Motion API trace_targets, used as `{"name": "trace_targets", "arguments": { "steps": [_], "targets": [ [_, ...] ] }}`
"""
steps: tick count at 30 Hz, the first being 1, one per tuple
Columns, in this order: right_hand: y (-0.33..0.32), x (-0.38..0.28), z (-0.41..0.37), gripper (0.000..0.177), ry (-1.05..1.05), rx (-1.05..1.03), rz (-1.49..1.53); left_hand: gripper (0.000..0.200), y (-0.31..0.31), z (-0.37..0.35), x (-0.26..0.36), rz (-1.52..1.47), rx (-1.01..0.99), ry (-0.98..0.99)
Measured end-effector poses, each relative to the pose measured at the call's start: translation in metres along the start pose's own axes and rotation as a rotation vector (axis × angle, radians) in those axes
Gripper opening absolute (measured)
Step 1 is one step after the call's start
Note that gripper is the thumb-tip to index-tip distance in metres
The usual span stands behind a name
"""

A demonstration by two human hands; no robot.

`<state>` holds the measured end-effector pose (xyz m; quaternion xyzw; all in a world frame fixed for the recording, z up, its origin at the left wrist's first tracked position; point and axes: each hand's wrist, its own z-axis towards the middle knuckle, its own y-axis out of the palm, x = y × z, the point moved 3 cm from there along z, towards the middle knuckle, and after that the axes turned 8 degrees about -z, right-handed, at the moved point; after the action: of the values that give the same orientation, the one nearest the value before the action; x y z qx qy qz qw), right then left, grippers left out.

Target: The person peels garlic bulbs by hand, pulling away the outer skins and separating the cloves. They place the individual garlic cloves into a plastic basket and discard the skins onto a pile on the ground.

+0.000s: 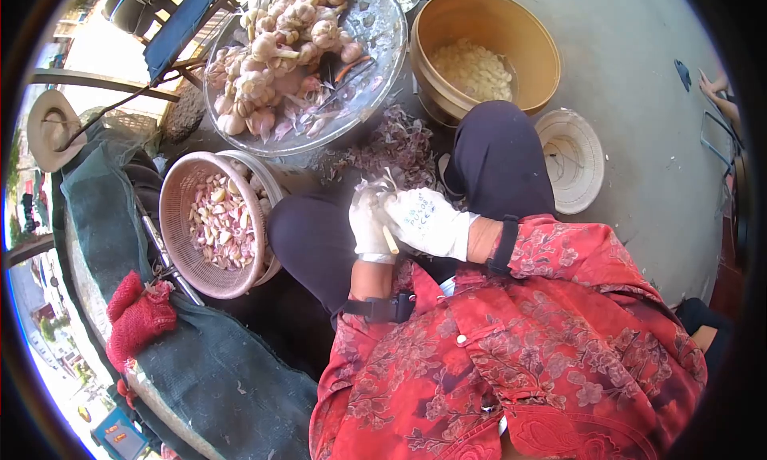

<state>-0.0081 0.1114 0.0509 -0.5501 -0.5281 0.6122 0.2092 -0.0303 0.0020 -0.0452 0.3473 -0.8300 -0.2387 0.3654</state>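
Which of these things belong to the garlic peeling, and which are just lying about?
In use: left hand, right hand, garlic piece between them, garlic bulbs in clear basin, split cloves in pink basket, peeled cloves in yellow tub.
Lying about: straw hat, red mesh bag, white bowl-shaped thing, loose skins.

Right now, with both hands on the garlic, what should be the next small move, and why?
Probably pull the loose papery skin off. The left hand and right hand both pinch the garlic piece, and skin sticks out above them, so it looks not ready for the yellow bucket of white peeled cloves.
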Motion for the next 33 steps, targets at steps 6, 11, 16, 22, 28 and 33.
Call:
{"name": "trace_targets", "arguments": {
  "steps": [6, 11, 16, 22, 28, 33],
  "targets": [
    [0.012, 0.013, -0.004, 0.021, 0.036, 0.06, 0.183, 0.013, -0.006, 0.009, -0.007, -0.073, -0.066, 0.057],
    [0.018, 0.03, -0.007, 0.015, 0.465, 0.032, 1.122, 0.031, 0.012, -0.003, -0.006, -0.105, -0.165, -0.279],
    [0.011, 0.036, -0.011, 0.015, 0.607, -0.048, 1.478, 0.033, 0.033, -0.019, -0.004, -0.102, -0.247, -0.301],
    [0.014, 0.04, -0.006, 0.011, 0.369, 0.246, 0.607, 0.013, 0.023, -0.008, 0.001, 0.133, -0.115, -0.081],
    [-0.004, 0.022, -0.009, 0.018, 0.114, 0.255, 0.487, 0.008, 0.022, -0.005, 0.002, 0.36, -0.052, 0.246],
    [-0.007, 0.024, -0.008, 0.027, 0.31, -0.027, 0.71, 0.014, 0.032, -0.017, 0.005, 0.302, -0.035, 0.086]
  ]
}}
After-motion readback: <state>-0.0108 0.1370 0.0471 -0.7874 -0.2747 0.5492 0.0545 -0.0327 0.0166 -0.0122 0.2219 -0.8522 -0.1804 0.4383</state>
